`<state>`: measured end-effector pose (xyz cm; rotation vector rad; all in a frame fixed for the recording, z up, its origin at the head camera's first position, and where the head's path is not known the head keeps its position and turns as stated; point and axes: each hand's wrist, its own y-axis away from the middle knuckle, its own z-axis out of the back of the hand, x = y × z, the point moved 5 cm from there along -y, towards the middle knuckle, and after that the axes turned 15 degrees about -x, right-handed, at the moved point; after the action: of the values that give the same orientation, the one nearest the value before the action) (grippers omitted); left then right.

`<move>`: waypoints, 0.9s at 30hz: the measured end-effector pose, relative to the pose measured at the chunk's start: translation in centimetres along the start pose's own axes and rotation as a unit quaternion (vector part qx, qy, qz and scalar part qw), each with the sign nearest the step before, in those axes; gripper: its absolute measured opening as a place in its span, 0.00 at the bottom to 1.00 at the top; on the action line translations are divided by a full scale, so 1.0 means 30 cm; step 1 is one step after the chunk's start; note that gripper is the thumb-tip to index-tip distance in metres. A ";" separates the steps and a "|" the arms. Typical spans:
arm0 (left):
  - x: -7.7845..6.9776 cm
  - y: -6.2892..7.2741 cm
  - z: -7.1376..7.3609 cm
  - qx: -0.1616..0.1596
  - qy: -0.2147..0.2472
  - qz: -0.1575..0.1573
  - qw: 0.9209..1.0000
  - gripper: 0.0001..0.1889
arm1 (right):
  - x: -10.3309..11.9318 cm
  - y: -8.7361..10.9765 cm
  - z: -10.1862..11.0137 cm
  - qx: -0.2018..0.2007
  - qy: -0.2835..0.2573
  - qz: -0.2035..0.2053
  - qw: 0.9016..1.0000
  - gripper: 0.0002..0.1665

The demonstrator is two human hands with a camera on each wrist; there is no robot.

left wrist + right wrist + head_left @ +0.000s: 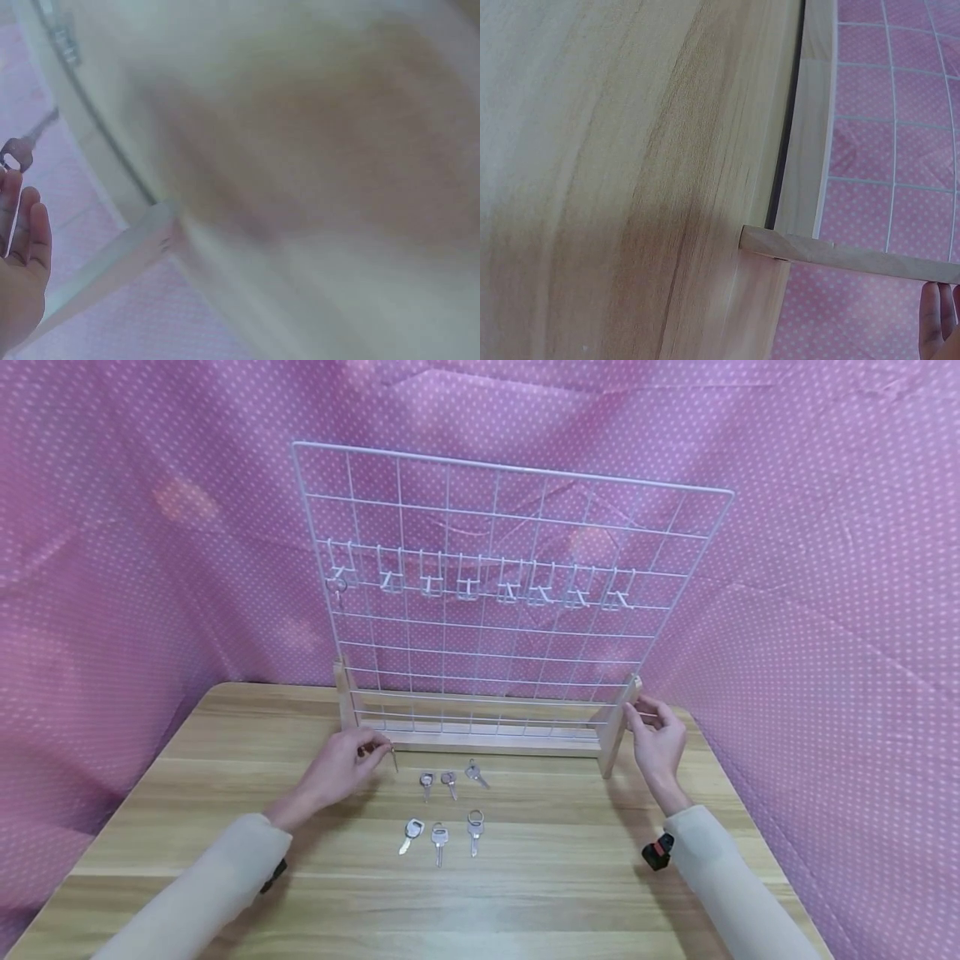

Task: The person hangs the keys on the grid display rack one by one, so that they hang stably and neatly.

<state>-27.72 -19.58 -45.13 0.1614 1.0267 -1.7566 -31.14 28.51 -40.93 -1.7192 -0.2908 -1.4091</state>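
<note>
- Pale sleeves (202, 885) reach in from the bottom corners over the wood-grained bench (487, 910).
- Beyond the near keys, bench surface spreads toward the person and to both sides; its right edge runs beside the right arm, and pink dotted cloth (825, 610) rises behind and around.
- Near the far edge, a wooden stand (487, 742) carries an upright white wire grid (491, 515) with a row of hooks (468, 588).
- Silvery keys lie flat in two rows: far three keys (449, 781), near three keys (439, 837), some ringed, some slanted.
- One hanging key (339, 599) is at the leftmost hook.
- Left hand (341, 770): thumb and finger pinched together on a held key (394, 760), just in front of the stand's left end, blade pointing down.
- Right hand (660, 739): fingers uncurled, tips touching the right upright (617, 727).
</note>
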 end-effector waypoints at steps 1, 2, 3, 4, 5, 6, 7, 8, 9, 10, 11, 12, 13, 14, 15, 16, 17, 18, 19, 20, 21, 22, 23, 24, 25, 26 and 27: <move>-0.016 -0.011 0.014 -0.009 0.001 -0.004 1.000 0.04 | 0.001 0.000 -0.001 0.000 0.001 0.001 1.000 0.16; -0.032 -0.021 0.028 -0.018 0.004 -0.005 1.000 0.05 | 0.001 -0.001 -0.002 -0.001 0.002 0.002 1.000 0.16; -0.047 -0.032 0.043 -0.028 0.008 -0.006 1.000 0.05 | 0.001 -0.001 -0.002 -0.002 0.003 0.002 1.000 0.16; -0.065 -0.043 0.058 -0.038 0.015 -0.007 0.999 0.05 | 0.001 -0.001 -0.003 -0.003 0.004 0.002 1.000 0.16; -0.081 -0.053 0.074 -0.049 0.023 -0.007 0.999 0.05 | 0.000 -0.002 -0.003 -0.003 0.004 0.000 1.000 0.16; -0.099 -0.064 0.091 -0.062 0.030 -0.008 0.998 0.05 | 0.000 -0.002 -0.004 -0.002 0.004 -0.001 1.000 0.15; -0.117 -0.075 0.108 -0.075 0.040 -0.012 0.996 0.04 | -0.001 -0.002 -0.004 -0.003 0.001 -0.004 1.000 0.15; -0.135 -0.087 0.126 -0.089 0.049 -0.017 0.995 0.04 | -0.002 -0.001 -0.004 -0.002 -0.001 -0.008 1.000 0.15; -0.152 -0.098 0.144 -0.102 0.057 -0.022 0.993 0.03 | -0.003 -0.001 -0.003 -0.002 -0.005 -0.011 1.000 0.15; -0.169 -0.111 0.163 -0.114 0.066 -0.026 0.991 0.03 | -0.003 -0.001 -0.003 -0.002 -0.008 -0.014 1.000 0.16; -0.185 -0.124 0.181 -0.126 0.074 -0.029 0.989 0.03 | -0.003 -0.002 -0.003 -0.001 -0.012 -0.015 1.000 0.16; -0.200 -0.137 0.200 -0.137 0.081 -0.031 0.987 0.03 | -0.002 -0.002 -0.003 -0.001 -0.014 -0.015 1.000 0.16; -0.214 -0.149 0.218 -0.146 0.089 -0.030 0.985 0.04 | -0.002 -0.002 -0.002 -0.001 -0.016 -0.016 1.000 0.16; -0.227 -0.162 0.236 -0.153 0.098 -0.025 0.983 0.04 | 0.000 -0.002 -0.002 -0.001 -0.017 -0.015 1.000 0.16; -0.239 -0.175 0.253 -0.161 0.107 -0.020 0.981 0.05 | 0.002 -0.001 -0.001 -0.001 -0.017 -0.013 1.000 0.16; -0.251 -0.188 0.269 -0.168 0.114 -0.016 0.979 0.05 | 0.004 -0.001 -0.001 -0.001 -0.016 -0.011 1.000 0.16; -0.263 -0.201 0.284 -0.175 0.118 -0.011 0.977 0.05 | 0.006 -0.001 -0.001 -0.001 -0.013 -0.009 1.000 0.16; -0.274 -0.213 0.299 -0.180 0.122 -0.006 0.976 0.06 | 0.008 0.000 -0.001 -0.001 -0.011 -0.007 1.000 0.15; -0.285 -0.225 0.313 -0.184 0.127 0.000 0.975 0.06 | 0.009 0.000 0.000 0.000 -0.008 -0.007 1.000 0.15; -0.295 -0.238 0.325 -0.189 0.133 0.005 0.973 0.06 | 0.010 0.001 0.000 0.000 -0.005 -0.006 1.000 0.15; -0.306 -0.250 0.337 -0.193 0.136 0.008 0.972 0.07 | 0.010 0.001 0.000 -0.001 -0.003 -0.006 1.000 0.15; -0.315 -0.262 0.348 -0.197 0.139 0.011 0.970 0.07 | 0.010 0.002 0.000 -0.001 -0.001 -0.005 1.000 0.15; -0.326 -0.273 0.358 -0.202 0.143 0.014 0.969 0.07 | 0.009 0.002 0.000 -0.001 0.000 -0.005 1.000 0.15; -0.335 -0.284 0.366 -0.206 0.148 0.016 0.967 0.07 | 0.007 0.002 0.000 -0.001 0.000 -0.006 1.000 0.15; -0.343 -0.295 0.374 -0.211 0.150 0.018 0.966 0.08 | 0.005 0.003 0.000 0.000 0.001 -0.007 1.000 0.15; -0.350 -0.306 0.381 -0.215 0.153 0.020 0.964 0.08 | 0.003 0.003 0.000 0.000 -0.001 -0.007 1.000 0.16; -0.358 -0.317 0.386 -0.218 0.158 0.024 0.963 0.08 | 0.001 0.003 0.000 -0.001 -0.003 -0.009 1.000 0.16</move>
<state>-26.74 -19.24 -26.73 0.1885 1.6038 -1.4464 -31.08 28.46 -40.94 -1.7259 -0.3097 -1.4176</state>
